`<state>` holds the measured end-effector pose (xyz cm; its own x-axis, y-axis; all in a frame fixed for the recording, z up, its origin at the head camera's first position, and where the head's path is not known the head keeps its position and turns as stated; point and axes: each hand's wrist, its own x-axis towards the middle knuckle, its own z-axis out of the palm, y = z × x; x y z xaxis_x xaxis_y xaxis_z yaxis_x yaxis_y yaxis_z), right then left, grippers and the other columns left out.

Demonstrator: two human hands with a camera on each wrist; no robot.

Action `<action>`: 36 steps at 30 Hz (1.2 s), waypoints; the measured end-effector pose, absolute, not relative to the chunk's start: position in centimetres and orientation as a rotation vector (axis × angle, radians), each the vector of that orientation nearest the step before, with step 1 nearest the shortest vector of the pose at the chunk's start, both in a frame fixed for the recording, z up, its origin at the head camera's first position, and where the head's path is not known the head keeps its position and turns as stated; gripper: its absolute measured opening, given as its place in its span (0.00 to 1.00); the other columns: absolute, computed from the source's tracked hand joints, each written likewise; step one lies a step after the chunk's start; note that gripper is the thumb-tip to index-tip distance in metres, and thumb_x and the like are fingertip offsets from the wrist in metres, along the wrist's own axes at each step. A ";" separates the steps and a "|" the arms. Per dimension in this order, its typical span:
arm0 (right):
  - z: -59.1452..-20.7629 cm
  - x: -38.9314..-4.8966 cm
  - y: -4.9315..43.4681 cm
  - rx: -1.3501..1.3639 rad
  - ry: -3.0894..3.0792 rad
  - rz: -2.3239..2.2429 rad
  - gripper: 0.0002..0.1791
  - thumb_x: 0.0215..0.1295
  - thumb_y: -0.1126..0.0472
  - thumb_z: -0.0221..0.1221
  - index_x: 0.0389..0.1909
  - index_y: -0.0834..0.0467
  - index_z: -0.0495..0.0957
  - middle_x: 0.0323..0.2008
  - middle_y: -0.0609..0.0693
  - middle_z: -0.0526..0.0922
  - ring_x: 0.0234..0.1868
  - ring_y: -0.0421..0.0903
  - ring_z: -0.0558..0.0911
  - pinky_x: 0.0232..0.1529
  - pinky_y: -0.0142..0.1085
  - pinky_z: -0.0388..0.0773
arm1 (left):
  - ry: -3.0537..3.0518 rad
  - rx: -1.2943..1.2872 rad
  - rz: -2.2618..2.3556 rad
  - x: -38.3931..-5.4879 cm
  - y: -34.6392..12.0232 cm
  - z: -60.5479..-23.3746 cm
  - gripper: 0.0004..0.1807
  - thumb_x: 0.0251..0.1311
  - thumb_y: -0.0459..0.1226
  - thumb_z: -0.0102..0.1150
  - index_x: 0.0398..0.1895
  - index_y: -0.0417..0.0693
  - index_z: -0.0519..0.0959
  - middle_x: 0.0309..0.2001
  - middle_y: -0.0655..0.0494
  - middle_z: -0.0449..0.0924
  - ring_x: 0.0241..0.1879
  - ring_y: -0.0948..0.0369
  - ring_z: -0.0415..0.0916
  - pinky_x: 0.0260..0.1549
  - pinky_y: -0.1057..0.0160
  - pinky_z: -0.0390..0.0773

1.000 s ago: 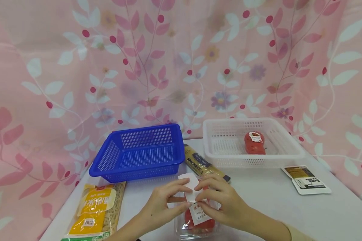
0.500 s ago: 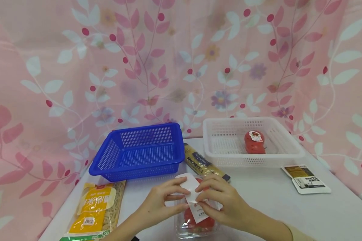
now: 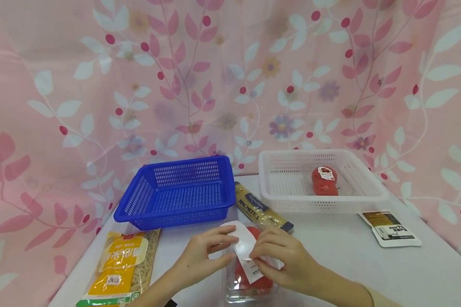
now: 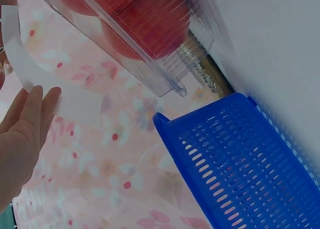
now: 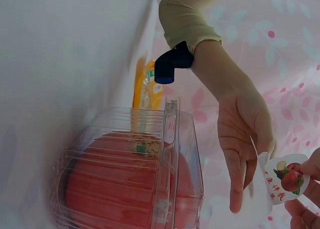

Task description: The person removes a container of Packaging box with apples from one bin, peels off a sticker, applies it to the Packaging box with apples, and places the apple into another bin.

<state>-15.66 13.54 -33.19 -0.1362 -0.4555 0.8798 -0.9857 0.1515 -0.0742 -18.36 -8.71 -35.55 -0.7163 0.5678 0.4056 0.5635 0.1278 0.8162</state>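
Observation:
A white sticker label (image 3: pixel 244 244) printed with red apples hangs over a clear plastic clamshell box (image 3: pixel 230 294) of red fruit. Between thumb and fingertips my right hand (image 3: pixel 288 256) pinches the label's edge, on the right in the head view. My left hand (image 3: pixel 205 256) touches the label's far left part with fairly straight fingers (image 4: pixel 36 101), its thumb apart from the paper. The right wrist view shows the label's printed face (image 5: pixel 287 181), while the left wrist view shows its curved, plain white side. Below the hands, the closed box stands on the white table.
A blue basket (image 3: pixel 176 215) stands at back left. The white basket (image 3: pixel 284 198) at back right holds another pack of red fruit (image 3: pixel 324 183). A spaghetti pack (image 3: pixel 259 209) lies between them, a yellow pasta bag (image 3: pixel 119 264) at left and a small pouch (image 3: pixel 392 230) at right.
The label has turned and swung left, baring more of the fruit box's top. My left thumb has moved away from the paper; the right hand keeps its pinch.

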 end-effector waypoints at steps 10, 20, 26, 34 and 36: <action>-32.9 -15.2 13.2 1.479 -1.709 0.899 0.05 0.61 0.64 0.56 0.29 0.60 0.78 0.29 0.47 0.78 0.34 0.43 0.75 0.39 0.28 0.73 | 2.367 0.989 1.905 -18.9 -9.0 -35.1 0.14 0.51 0.32 0.64 0.42 0.36 0.81 0.46 0.47 0.79 0.48 0.56 0.76 0.42 0.64 0.76; -33.3 -15.5 13.2 1.549 -1.669 0.832 0.01 0.58 0.67 0.58 0.30 0.60 0.78 0.30 0.47 0.78 0.34 0.42 0.76 0.41 0.28 0.73 | 2.325 0.875 1.982 -19.4 -10.0 -35.1 0.15 0.48 0.30 0.67 0.41 0.35 0.81 0.45 0.44 0.79 0.42 0.57 0.79 0.37 0.62 0.78; -33.3 -15.1 13.1 1.532 -1.704 0.856 0.05 0.62 0.63 0.55 0.31 0.59 0.78 0.30 0.47 0.78 0.34 0.41 0.75 0.41 0.27 0.74 | 2.313 0.818 2.005 -19.5 -10.5 -35.2 0.16 0.47 0.29 0.67 0.42 0.35 0.80 0.46 0.43 0.79 0.43 0.57 0.79 0.37 0.62 0.78; -32.7 -14.8 12.9 1.563 -1.661 0.870 0.05 0.62 0.65 0.55 0.30 0.61 0.78 0.30 0.48 0.78 0.33 0.41 0.76 0.40 0.27 0.73 | 2.308 0.744 2.027 -19.4 -10.8 -34.9 0.17 0.47 0.27 0.66 0.43 0.33 0.79 0.46 0.43 0.79 0.45 0.57 0.78 0.39 0.62 0.77; -32.8 -14.9 12.9 1.562 -1.663 0.869 0.05 0.62 0.65 0.55 0.30 0.61 0.78 0.30 0.48 0.78 0.33 0.41 0.76 0.40 0.26 0.73 | 2.321 0.723 2.019 -19.4 -11.0 -34.8 0.17 0.47 0.28 0.66 0.43 0.34 0.79 0.46 0.43 0.79 0.46 0.57 0.78 0.39 0.63 0.77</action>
